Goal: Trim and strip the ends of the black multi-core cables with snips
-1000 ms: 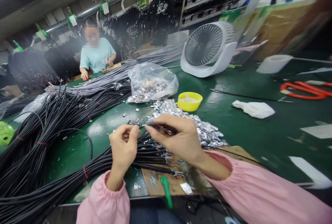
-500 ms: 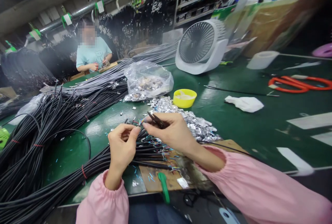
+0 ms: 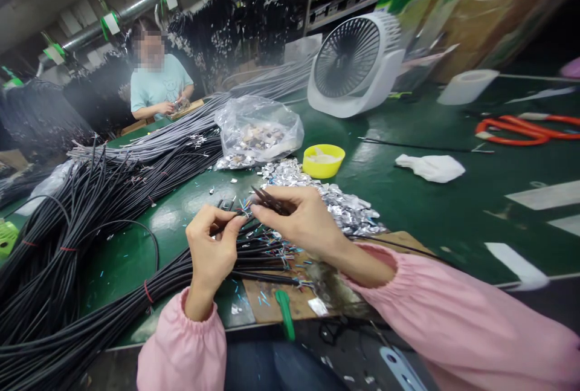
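Note:
My left hand (image 3: 212,252) pinches the end of a black cable, whose thin coloured wires (image 3: 244,205) fan out between my two hands. My right hand (image 3: 302,222) is closed around dark tweezers (image 3: 272,200), their tips pointing up and to the left, and its thumb and forefinger meet beside those wires. Whether the right fingers also grip a wire is too small to tell. Below both hands lies a bundle of black cables (image 3: 190,273) tied with a red band, its stripped ends resting over a brown board (image 3: 263,306).
Silver foil pieces (image 3: 348,210) are heaped behind my right hand, near a yellow dish (image 3: 323,161) and a clear bag (image 3: 258,131). A white fan (image 3: 353,71) stands behind. Orange-handled scissors (image 3: 521,130) lie right. Across the table sits a person (image 3: 161,86); more black cables (image 3: 58,246) fill the left.
The view has tilted slightly downward, so the background sits higher. My hands stay together at the wire ends, and the coloured wires now show more spread between the fingers.

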Action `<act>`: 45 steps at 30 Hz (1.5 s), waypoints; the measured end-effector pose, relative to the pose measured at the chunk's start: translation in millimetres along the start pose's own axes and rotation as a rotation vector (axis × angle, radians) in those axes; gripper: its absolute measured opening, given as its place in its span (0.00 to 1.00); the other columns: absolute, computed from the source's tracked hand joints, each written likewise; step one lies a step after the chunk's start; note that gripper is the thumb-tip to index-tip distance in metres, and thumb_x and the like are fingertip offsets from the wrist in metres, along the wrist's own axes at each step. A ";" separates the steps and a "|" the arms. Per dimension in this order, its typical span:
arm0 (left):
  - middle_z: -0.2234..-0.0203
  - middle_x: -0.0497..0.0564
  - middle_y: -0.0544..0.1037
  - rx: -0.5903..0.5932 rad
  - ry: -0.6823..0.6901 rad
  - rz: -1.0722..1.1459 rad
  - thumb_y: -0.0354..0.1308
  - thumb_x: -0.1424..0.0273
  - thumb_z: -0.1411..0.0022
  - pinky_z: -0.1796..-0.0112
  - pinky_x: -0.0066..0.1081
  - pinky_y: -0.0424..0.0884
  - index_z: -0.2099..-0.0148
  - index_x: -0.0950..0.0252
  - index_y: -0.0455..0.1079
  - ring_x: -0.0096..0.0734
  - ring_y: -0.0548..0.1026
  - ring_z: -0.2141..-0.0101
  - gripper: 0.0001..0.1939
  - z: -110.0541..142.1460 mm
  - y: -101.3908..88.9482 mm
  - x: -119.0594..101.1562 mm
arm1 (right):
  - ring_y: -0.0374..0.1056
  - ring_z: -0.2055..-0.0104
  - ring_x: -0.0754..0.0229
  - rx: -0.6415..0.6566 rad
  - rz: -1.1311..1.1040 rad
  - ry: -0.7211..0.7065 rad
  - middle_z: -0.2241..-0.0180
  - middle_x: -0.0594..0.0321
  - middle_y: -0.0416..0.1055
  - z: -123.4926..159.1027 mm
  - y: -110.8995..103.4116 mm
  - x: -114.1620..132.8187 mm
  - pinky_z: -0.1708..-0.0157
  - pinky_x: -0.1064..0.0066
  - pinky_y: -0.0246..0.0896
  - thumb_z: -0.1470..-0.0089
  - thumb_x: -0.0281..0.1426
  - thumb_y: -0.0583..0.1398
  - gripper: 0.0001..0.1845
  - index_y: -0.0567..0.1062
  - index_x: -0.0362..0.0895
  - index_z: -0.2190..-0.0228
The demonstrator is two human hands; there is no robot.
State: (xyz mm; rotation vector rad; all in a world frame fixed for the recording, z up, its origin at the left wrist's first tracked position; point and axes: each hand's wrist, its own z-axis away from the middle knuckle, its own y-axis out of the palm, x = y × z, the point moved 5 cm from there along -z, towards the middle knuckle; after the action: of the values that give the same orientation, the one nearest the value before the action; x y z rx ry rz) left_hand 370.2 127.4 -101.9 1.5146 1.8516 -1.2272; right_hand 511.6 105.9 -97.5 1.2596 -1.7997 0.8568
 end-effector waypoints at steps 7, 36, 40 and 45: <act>0.81 0.44 0.68 -0.009 -0.048 0.071 0.59 0.71 0.48 0.76 0.22 0.60 0.76 0.66 0.68 0.22 0.65 0.79 0.07 -0.2 0.4 3.0 | 0.51 0.82 0.69 0.052 0.036 -0.023 0.85 0.67 0.59 1.4 4.0 1.3 0.83 0.77 0.46 0.59 0.31 0.56 0.09 0.71 0.39 0.84; 0.80 0.51 0.76 0.228 -0.177 -0.399 0.62 0.69 0.51 0.71 0.29 0.66 0.74 0.65 0.75 0.33 0.73 0.75 0.04 -17.0 4.0 61.9 | 0.58 0.82 0.63 -0.138 0.375 -0.130 0.86 0.64 0.62 -20.0 -10.6 -25.6 0.76 0.72 0.52 0.42 0.42 0.49 0.24 0.64 0.44 0.84; 0.71 0.53 0.78 0.304 -0.121 -0.557 0.63 0.75 0.53 0.64 0.31 0.68 0.68 0.64 0.76 0.34 0.74 0.69 0.07 -19.1 7.5 64.3 | 0.58 0.81 0.63 -0.005 0.434 -0.141 0.86 0.65 0.62 -20.5 2.9 -33.4 0.76 0.73 0.50 0.43 0.42 0.52 0.23 0.64 0.44 0.84; 0.71 0.56 0.78 0.437 -0.108 -0.693 0.60 0.79 0.50 0.60 0.33 0.67 0.72 0.64 0.76 0.39 0.74 0.65 0.06 -17.6 23.5 62.1 | 0.57 0.80 0.63 0.087 0.496 -0.088 0.86 0.66 0.61 -16.6 6.2 -45.2 0.76 0.72 0.48 0.44 0.37 0.53 0.21 0.62 0.44 0.85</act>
State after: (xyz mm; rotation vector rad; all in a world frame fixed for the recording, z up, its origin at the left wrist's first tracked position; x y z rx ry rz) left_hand 377.0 175.7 -150.3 0.9619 2.2141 -2.0900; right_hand 519.1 141.7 -129.4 0.9210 -2.2107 1.1737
